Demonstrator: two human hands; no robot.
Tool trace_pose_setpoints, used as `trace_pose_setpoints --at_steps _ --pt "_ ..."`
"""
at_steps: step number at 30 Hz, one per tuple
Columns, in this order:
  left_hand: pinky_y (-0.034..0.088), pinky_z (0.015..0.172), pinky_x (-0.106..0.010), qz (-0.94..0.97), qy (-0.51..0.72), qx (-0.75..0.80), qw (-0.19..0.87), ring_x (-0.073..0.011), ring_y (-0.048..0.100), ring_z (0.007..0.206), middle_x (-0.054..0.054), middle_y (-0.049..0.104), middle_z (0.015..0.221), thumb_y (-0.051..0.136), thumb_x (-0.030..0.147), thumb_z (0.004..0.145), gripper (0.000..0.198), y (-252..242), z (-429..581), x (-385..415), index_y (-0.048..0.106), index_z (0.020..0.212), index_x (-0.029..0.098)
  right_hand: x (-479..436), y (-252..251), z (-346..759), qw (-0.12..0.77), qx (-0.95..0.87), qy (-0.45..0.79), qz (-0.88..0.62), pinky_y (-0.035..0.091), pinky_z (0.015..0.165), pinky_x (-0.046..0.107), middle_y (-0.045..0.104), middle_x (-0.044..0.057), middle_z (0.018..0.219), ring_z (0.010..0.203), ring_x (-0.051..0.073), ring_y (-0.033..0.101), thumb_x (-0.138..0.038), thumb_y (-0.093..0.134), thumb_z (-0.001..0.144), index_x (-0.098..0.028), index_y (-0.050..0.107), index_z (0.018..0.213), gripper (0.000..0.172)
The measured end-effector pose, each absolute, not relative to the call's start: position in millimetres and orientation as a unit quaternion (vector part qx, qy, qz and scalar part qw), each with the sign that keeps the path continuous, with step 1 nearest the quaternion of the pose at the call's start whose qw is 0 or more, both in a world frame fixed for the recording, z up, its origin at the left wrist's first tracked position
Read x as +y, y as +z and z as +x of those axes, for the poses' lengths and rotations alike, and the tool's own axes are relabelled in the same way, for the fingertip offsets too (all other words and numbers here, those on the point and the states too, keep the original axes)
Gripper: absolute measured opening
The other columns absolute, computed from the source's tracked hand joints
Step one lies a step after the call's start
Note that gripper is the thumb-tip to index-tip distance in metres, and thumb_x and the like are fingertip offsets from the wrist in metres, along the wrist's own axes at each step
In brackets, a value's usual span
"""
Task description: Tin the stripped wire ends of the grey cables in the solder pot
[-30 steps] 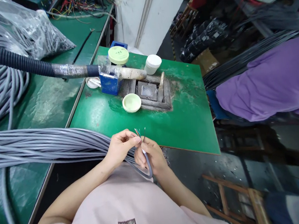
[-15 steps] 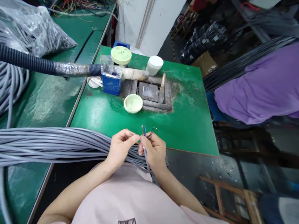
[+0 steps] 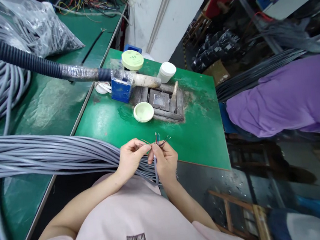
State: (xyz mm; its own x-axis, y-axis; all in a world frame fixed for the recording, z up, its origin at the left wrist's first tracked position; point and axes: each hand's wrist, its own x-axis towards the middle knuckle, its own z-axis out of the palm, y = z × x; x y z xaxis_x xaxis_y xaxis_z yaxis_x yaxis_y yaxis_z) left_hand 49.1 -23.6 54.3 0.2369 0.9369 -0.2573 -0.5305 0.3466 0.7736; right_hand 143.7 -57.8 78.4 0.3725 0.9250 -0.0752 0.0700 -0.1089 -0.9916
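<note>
My right hand (image 3: pixel 166 160) is closed round a grey cable (image 3: pixel 156 169) just below its stripped end, where several thin coloured wires (image 3: pixel 156 138) fan upward. Thumb and finger of my left hand (image 3: pixel 132 156) pinch one of these wires, and an orange-brown strand (image 3: pixel 145 141) sticks out beside the fingertips. Both hands meet in front of my body, just above the near edge of the green board. A thick bundle of grey cables (image 3: pixel 67 151) runs from the left and passes under my hands.
Beyond my hands, a shallow pale-green dish (image 3: pixel 143 112) stands by a soldering pot (image 3: pixel 160 99). An extraction hose (image 3: pixel 82 72) reaches over a blue box (image 3: pixel 121 89). Behind are a white jar (image 3: pixel 167 72) and a round green-lidded tin (image 3: pixel 132 59). A person in purple (image 3: pixel 285 96) is at right.
The coloured wires have spread further apart, and an orange-brown strand now shows at my left fingertips. Both hands stay nearly in place; the view has shifted slightly.
</note>
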Motion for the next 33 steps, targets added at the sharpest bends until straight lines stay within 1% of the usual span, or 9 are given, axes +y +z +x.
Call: trace_pose_setpoints --at_steps 8,14,18,22,24,26,28,31,33 --pt "0.048 0.058 -0.025 0.250 0.501 0.350 0.751 -0.0095 0.054 0.050 0.003 0.058 0.052 0.074 0.030 0.069 0.021 51 52 -26 0.060 0.062 0.016 -55 76 141 0.543 -0.389 0.393 -0.632 0.038 0.046 0.022 0.050 -0.008 0.044 0.039 0.009 0.047 -0.037 0.057 0.088 -0.020 0.052 0.072 0.023" --pt "0.048 0.059 -0.025 0.253 0.495 0.340 0.759 -0.0101 0.055 0.051 0.002 0.061 0.054 0.074 0.030 0.069 0.020 53 53 -22 0.062 0.063 0.016 -48 81 147 0.526 -0.413 0.377 -0.641 0.038 0.044 0.021 0.049 -0.008 0.043 0.037 0.008 0.045 -0.036 0.059 0.086 -0.019 0.053 0.071 0.023" --pt "0.048 0.062 -0.025 0.237 0.489 0.337 0.769 -0.0105 0.056 0.056 0.001 0.064 0.059 0.078 0.033 0.064 0.023 51 61 -14 0.064 0.064 0.015 -37 86 156 0.514 -0.436 0.348 -0.652 0.037 0.041 0.019 0.051 -0.008 0.044 0.037 0.007 0.045 -0.036 0.060 0.084 -0.019 0.056 0.071 0.022" --pt "0.045 0.061 -0.023 0.196 0.477 0.323 0.793 -0.0085 0.053 0.055 0.002 0.062 0.058 0.080 0.035 0.060 0.026 50 70 -3 0.064 0.064 0.014 -20 92 165 0.494 -0.459 0.330 -0.661 0.037 0.040 0.019 0.051 -0.007 0.045 0.037 0.007 0.044 -0.037 0.062 0.082 -0.019 0.057 0.071 0.022" --pt "0.044 0.062 -0.023 0.200 0.456 0.321 0.805 -0.0082 0.053 0.057 0.001 0.065 0.063 0.080 0.034 0.059 0.027 50 70 0 0.067 0.069 0.013 -8 96 172 0.477 -0.475 0.323 -0.665 0.036 0.039 0.019 0.051 -0.007 0.045 0.036 0.007 0.044 -0.037 0.062 0.082 -0.019 0.056 0.070 0.023" --pt "0.045 0.062 -0.024 0.253 0.432 0.327 0.801 -0.0094 0.055 0.059 -0.001 0.067 0.069 0.079 0.033 0.061 0.028 50 64 1 0.070 0.078 0.013 7 98 179 0.454 -0.495 0.315 -0.671 0.034 0.037 0.019 0.051 -0.007 0.044 0.035 0.007 0.042 -0.037 0.063 0.080 -0.019 0.054 0.068 0.024" --pt "0.045 0.064 -0.026 0.365 0.423 0.343 0.755 -0.0119 0.057 0.064 -0.002 0.067 0.072 0.075 0.030 0.067 0.025 49 55 1 0.072 0.086 0.015 24 99 187 0.423 -0.520 0.306 -0.676 0.031 0.037 0.019 0.052 -0.006 0.044 0.035 0.006 0.041 -0.037 0.063 0.079 -0.019 0.052 0.064 0.026" --pt "0.045 0.071 -0.029 0.560 0.439 0.360 0.603 -0.0156 0.058 0.072 -0.004 0.068 0.074 0.068 0.027 0.078 0.015 44 38 -1 0.072 0.089 0.017 50 97 198 0.360 -0.565 0.295 -0.681 0.030 0.039 0.020 0.051 -0.006 0.042 0.035 0.007 0.040 -0.035 0.061 0.078 -0.019 0.047 0.057 0.030" --pt "0.044 0.073 -0.031 0.646 0.441 0.366 0.504 -0.0170 0.058 0.075 -0.005 0.069 0.076 0.063 0.028 0.083 0.015 38 28 -1 0.072 0.091 0.018 66 94 203 0.318 -0.591 0.290 -0.682 0.031 0.042 0.021 0.050 -0.005 0.041 0.036 0.007 0.039 -0.033 0.059 0.078 -0.019 0.046 0.055 0.030"
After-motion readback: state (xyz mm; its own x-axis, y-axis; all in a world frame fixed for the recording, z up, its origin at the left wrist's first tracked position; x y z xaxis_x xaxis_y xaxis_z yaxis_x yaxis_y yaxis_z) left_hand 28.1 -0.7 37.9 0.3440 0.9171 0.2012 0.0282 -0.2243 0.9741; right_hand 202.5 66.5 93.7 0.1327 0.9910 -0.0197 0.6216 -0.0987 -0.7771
